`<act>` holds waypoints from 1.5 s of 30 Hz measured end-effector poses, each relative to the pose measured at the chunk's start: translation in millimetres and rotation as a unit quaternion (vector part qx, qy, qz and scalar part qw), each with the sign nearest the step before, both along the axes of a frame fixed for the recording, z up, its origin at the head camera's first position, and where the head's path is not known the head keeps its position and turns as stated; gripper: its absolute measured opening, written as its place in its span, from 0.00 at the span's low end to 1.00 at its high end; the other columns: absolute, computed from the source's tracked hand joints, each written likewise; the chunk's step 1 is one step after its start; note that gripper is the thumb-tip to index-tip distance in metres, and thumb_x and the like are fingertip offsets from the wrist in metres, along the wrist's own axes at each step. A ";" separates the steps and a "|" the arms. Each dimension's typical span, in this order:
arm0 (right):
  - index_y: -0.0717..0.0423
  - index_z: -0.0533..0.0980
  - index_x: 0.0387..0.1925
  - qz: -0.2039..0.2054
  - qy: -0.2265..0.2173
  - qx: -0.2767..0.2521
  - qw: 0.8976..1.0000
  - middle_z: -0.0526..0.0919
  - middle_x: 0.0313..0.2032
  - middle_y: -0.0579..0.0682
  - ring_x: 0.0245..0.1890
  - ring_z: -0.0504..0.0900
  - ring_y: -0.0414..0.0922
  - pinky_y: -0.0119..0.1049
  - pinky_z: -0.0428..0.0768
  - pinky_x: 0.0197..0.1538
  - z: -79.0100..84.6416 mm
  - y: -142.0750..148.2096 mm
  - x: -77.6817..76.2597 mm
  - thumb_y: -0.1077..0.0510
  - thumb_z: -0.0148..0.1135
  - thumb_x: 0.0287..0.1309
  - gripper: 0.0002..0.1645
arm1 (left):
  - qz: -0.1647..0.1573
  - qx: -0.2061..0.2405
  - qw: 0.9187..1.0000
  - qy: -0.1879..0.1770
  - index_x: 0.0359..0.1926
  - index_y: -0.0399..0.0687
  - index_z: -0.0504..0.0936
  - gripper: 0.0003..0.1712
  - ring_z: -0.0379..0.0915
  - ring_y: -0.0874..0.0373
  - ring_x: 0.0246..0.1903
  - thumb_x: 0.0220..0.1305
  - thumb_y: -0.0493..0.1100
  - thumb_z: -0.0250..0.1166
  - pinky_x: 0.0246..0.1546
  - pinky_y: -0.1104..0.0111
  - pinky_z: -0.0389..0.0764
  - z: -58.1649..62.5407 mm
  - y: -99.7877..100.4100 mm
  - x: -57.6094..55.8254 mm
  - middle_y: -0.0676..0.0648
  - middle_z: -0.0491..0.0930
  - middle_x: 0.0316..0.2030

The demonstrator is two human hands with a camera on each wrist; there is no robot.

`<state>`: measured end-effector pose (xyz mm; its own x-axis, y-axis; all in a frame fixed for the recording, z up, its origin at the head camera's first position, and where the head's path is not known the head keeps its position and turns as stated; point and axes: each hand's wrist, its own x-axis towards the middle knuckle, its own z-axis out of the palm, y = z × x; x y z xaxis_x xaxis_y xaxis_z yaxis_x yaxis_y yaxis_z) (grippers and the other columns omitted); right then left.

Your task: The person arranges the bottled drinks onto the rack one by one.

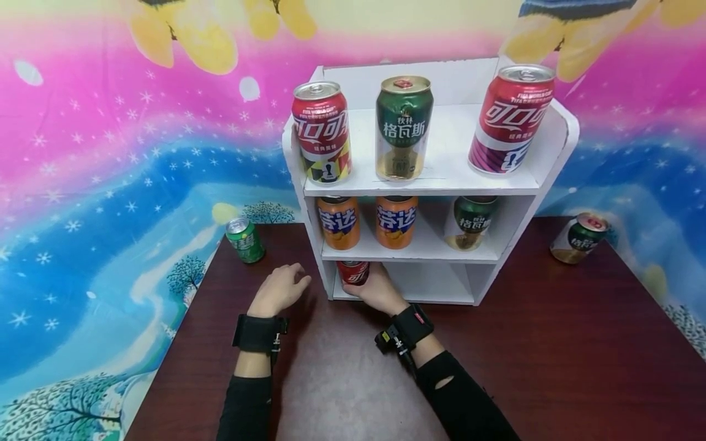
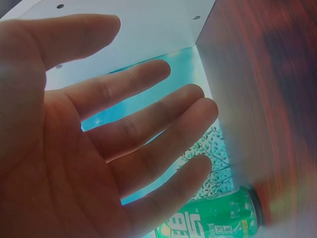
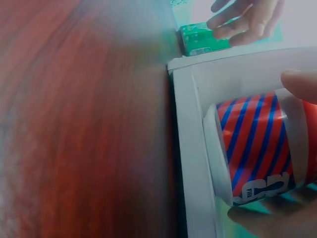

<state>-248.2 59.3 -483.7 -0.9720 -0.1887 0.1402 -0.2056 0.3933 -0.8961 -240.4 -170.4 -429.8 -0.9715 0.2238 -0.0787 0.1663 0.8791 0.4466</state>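
My right hand (image 1: 379,290) reaches into the bottom shelf and grips a red cola can (image 1: 353,273) at the left end. In the right wrist view the red can (image 3: 257,144), with blue stripes near its base, stands on the shelf board with thumb and fingers on either side of it. Outside the left side of the white shelf (image 1: 401,253), my left hand (image 1: 279,289) hovers over the table with its fingers loosely extended. Nothing is in its palm (image 2: 64,148). Nearest to it is a green can (image 1: 245,241) on the table.
On the top shelf stand a red can (image 1: 322,135), a green-and-gold can (image 1: 404,128) and another red can (image 1: 512,119). Two orange cans (image 1: 339,223) and a green-white can (image 1: 470,223) occupy the middle shelf. Another green-white can (image 1: 579,239) stands at the table's right edge.
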 end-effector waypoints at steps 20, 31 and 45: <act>0.57 0.57 0.64 -0.059 -0.008 0.023 0.998 0.71 0.55 0.56 0.54 0.72 0.51 0.46 0.71 0.57 2.5 -9.3 7.2 0.55 0.75 0.44 0.49 | 0.002 -0.003 1.000 -0.007 0.56 0.37 0.75 0.23 0.75 0.44 0.47 0.68 0.50 0.56 0.45 0.51 0.76 -1.7 2.7 -1.1 0.37 0.77 0.50; 0.58 0.56 0.65 -0.101 -0.003 0.043 0.994 0.70 0.56 0.58 0.56 0.71 0.53 0.47 0.70 0.58 4.4 -18.3 9.9 0.51 0.76 0.44 0.52 | 0.003 -0.007 1.000 -0.003 0.57 0.38 0.75 0.24 0.74 0.44 0.48 0.68 0.50 0.56 0.46 0.51 0.75 -2.3 2.3 -1.6 0.37 0.77 0.51; 0.57 0.54 0.67 -0.005 -0.010 0.033 0.999 0.68 0.59 0.56 0.58 0.70 0.51 0.47 0.68 0.60 10.1 -3.8 7.7 0.56 0.71 0.51 0.47 | 0.008 0.004 1.000 0.001 0.54 0.38 0.76 0.22 0.75 0.45 0.45 0.67 0.49 0.57 0.44 0.51 0.76 -2.8 1.4 -0.1 0.37 0.77 0.49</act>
